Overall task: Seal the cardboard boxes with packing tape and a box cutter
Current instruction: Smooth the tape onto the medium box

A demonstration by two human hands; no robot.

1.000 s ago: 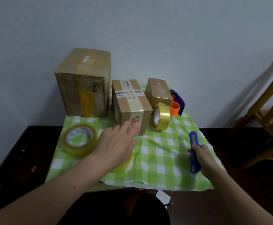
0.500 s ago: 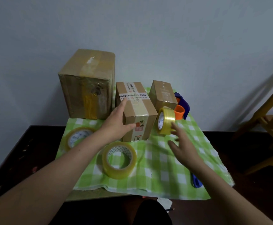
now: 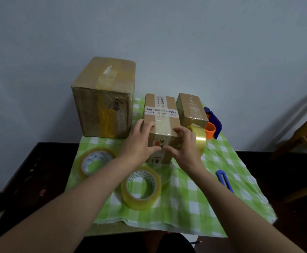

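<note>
The right hand has dropped the blue plastic box cutter; with the left hand, it now grips the middle labelled cardboard box, probably to pull it forward for taping.

I see the middle box hemmed in: large box near its left, small box touching its right. Two tape rolls crowd the front approach. Open cloth lies front right, beside the box cutter.

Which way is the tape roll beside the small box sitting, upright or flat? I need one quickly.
Upright: the yellow tape roll stands on its edge, partly hidden behind the right hand.
</note>
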